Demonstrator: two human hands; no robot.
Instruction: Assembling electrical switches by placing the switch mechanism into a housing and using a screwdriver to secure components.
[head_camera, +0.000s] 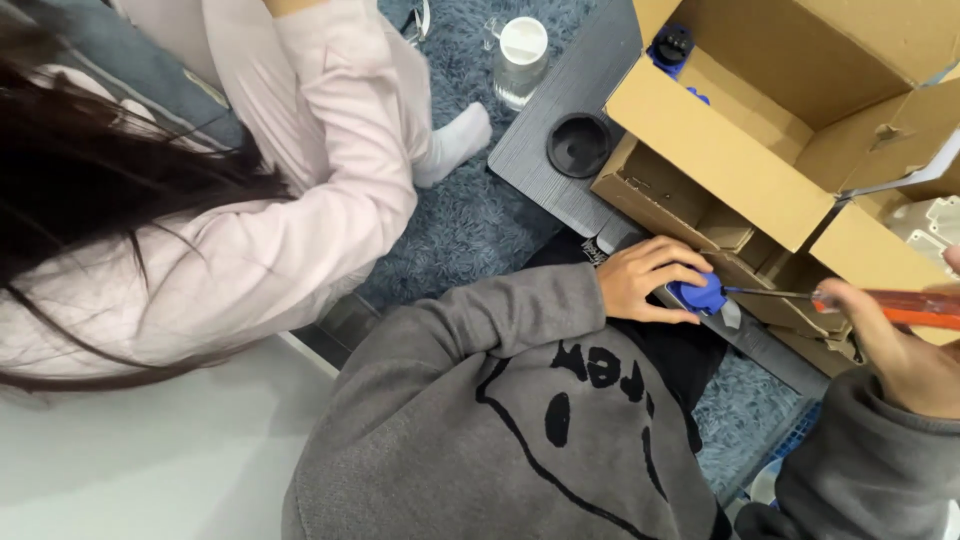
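My left hand (643, 280) grips a small blue plastic part (700, 296) against the edge of a dark table (540, 140). Farther right, my right hand (900, 345) holds a screwdriver by its orange handle (915, 308). The thin metal shaft (765, 293) runs left, and its tip meets the blue part. Both my sleeves are grey.
An open cardboard box (720, 150) with a blue and black item inside stands on the table, beside a black round lid (579, 145). A clear jar with a white lid (520, 60) sits on blue shag carpet. Another person in pink crouches at left.
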